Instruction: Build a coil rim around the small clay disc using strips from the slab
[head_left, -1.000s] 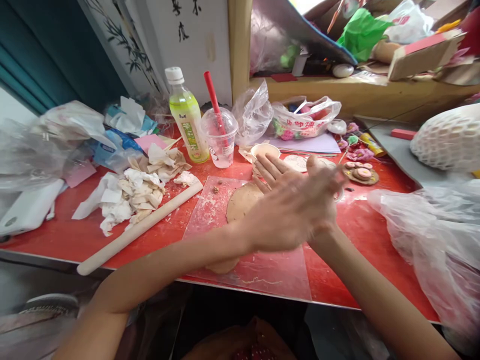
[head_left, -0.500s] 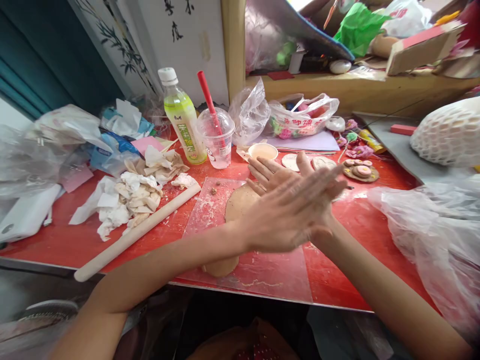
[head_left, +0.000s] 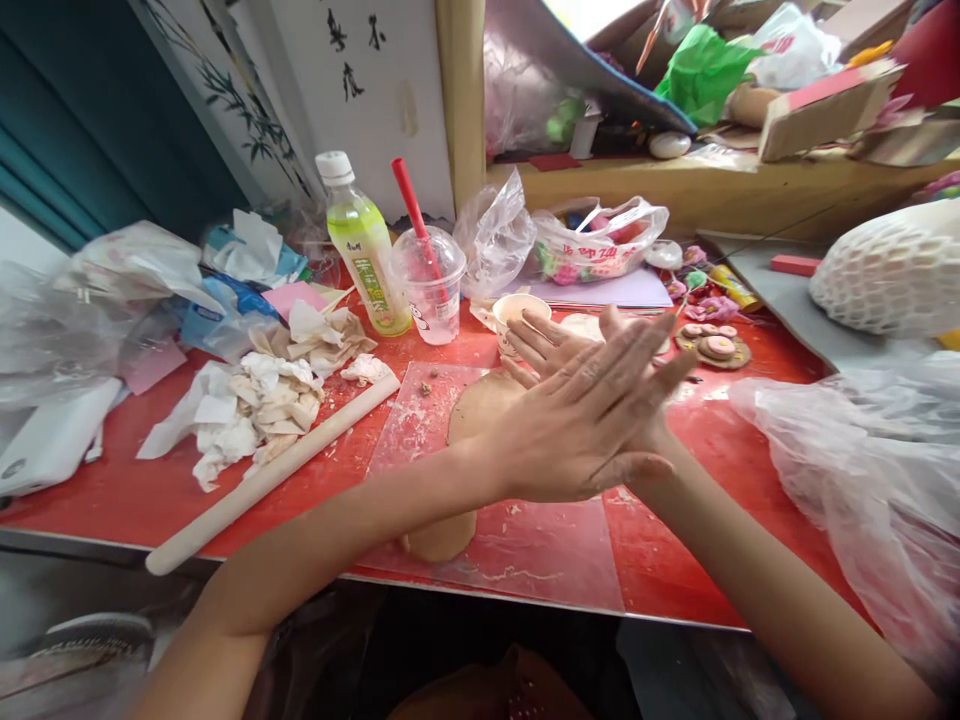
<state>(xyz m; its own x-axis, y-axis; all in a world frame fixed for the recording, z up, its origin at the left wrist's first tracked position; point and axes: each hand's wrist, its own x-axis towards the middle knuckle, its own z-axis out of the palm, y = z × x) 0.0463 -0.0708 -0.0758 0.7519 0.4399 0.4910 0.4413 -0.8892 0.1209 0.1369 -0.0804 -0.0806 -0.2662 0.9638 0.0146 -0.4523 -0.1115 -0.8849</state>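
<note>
Above the red table, my left hand (head_left: pixel 574 425) lies flat across my right hand (head_left: pixel 544 345), palm toward palm, with the fingers of both stretched out. Whether anything sits between the palms is hidden. Pale smears mark the fingers. Below and left of them, a flat rolled-out slab of brown clay (head_left: pixel 442 535) rests on a clear plastic sheet (head_left: pixel 555 570), partly covered by my left forearm. A paper cup (head_left: pixel 523 304) stands just behind my right fingertips. To the left lies a pale rolling pin (head_left: pixel 277 475), slanting over the table's front edge.
Crumpled tissues (head_left: pixel 262 400), a green drink bottle (head_left: pixel 364 255) and a plastic cup with a red straw (head_left: pixel 429 290) stand on the left. Behind on the right is a decorated clay piece (head_left: pixel 709 345). A clear plastic bag (head_left: pixel 840 450) covers the right side.
My two hands stay crossed, and the upper hand has turned slightly over the lower one, its fingers a little more spread. The camera view has shifted slightly; the table things have not moved.
</note>
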